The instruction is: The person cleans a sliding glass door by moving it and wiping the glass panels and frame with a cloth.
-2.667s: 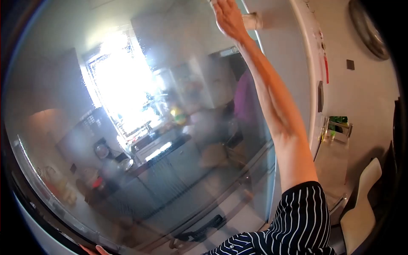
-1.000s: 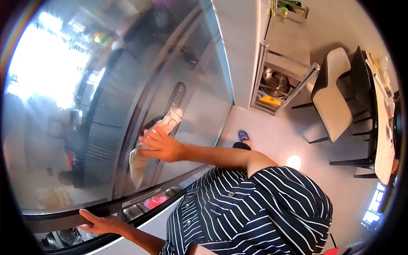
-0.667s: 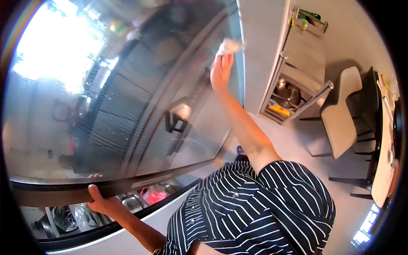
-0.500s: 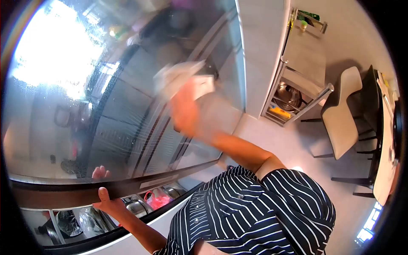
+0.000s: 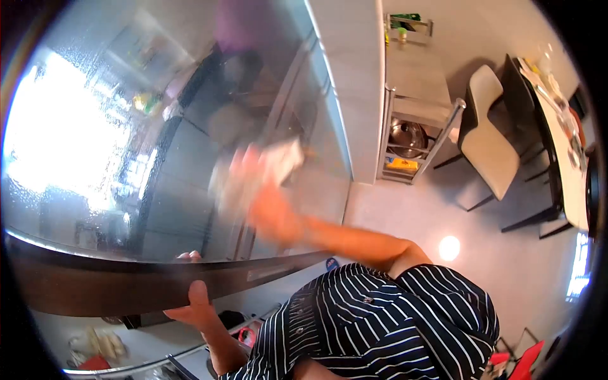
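Note:
My right hand (image 5: 272, 212), smeared by motion, presses a pale cloth (image 5: 285, 158) against a large glossy glass panel (image 5: 180, 168). The cloth is blurred, and its exact kind cannot be told. Wet specks and streaks show on the glass around a bright window reflection. My left hand (image 5: 201, 307) grips the dark brown lower edge (image 5: 114, 278) of the panel, thumb on the near side. The fingertips of that hand show just above the edge; the rest of its fingers are hidden behind it.
Right of the panel stands a metal-framed rack (image 5: 421, 104) with a steel pot (image 5: 407, 138) on its lower shelf. Farther right are a beige chair (image 5: 491, 142) and a table (image 5: 563, 158). Below the panel edge lie a metal rail (image 5: 136, 367) and a pale bundle (image 5: 98, 345).
My right hand and the cloth have moved down and slightly left. The view has shifted, so the rack and chairs sit farther left. My left hand still grips the panel edge.

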Demonstrator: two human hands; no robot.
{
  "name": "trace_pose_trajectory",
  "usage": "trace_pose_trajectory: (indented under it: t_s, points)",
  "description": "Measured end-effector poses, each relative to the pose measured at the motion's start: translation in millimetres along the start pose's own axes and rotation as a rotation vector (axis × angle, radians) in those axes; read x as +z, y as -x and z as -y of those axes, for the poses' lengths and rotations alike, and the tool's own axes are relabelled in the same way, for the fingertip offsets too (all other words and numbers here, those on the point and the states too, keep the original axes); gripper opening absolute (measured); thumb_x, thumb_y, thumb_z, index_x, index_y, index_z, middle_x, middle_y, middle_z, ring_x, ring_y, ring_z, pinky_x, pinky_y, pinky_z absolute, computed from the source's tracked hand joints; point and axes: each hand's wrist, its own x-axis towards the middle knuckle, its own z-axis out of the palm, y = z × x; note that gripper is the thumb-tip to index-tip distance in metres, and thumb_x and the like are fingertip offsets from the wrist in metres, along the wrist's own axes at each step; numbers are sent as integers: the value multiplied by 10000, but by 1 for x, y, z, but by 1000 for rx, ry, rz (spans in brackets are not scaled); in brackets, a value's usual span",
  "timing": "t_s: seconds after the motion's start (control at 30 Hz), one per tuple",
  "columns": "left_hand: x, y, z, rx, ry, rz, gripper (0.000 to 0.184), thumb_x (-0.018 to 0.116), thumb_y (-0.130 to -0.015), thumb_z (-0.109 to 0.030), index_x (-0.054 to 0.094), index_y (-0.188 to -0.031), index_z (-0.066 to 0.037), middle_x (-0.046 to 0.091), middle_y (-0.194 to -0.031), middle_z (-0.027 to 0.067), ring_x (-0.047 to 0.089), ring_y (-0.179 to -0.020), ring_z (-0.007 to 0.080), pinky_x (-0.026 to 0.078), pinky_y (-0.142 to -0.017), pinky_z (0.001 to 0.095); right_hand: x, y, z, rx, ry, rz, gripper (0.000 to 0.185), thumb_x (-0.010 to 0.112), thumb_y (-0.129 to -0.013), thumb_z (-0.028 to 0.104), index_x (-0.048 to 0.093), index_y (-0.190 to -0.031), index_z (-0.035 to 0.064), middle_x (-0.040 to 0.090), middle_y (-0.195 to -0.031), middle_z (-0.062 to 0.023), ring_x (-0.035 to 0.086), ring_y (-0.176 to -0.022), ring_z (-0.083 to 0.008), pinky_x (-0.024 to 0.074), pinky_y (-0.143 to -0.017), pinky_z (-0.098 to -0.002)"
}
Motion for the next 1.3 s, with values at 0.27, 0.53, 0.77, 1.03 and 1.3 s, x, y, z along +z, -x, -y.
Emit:
trace_pose_trajectory:
  t_s: [0.27,0.53,0.77,1.03,1.3]
  points:
    - [-14,-18,27,62,63,289,559,497,-699,-32,402,-1234,99,545,-1132,212,598,-994,293,518,-882,423,-11,-73,-46,-148,339,-181,598,500,-731,-68,383,-1316,-32,316,-1403,-271,229,-1338,-444,178,-1117,-486]
    - [-11,-19,66,38,385,380,909,613,-747,-669,371,-1326,-11,533,-1171,120,550,-1044,215,494,-856,354,3,-61,-10,-32,202,-227,353,435,-929,76,430,-1279,25,465,-1087,-124,439,-1027,-253,334,-958,-350]
    - [-13,-29,79,-21,893,520,927,471,-750,-774,397,-1336,-60,515,-1229,121,493,-1096,265,381,-956,425,5,46,65,44,-105,184,546,581,-834,79,426,-1358,91,249,-1479,-209,228,-1369,-409,159,-1102,-543]
    - [5,-21,49,-149,765,162,902,328,-802,-784,402,-1334,-60,511,-1219,190,518,-1072,290,416,-916,447,6,-67,31,-288,174,-5,613,570,-772,58,415,-1361,128,308,-1419,-250,325,-1300,-424,262,-1045,-573]
    - [-7,-43,78,-178,911,701,805,402,-823,-730,441,-1244,-44,499,-1146,125,481,-1032,256,382,-885,384,-40,73,-160,626,624,-290,350,400,-945,188,471,-1252,36,468,-1207,-235,441,-1118,-393,370,-939,-429]
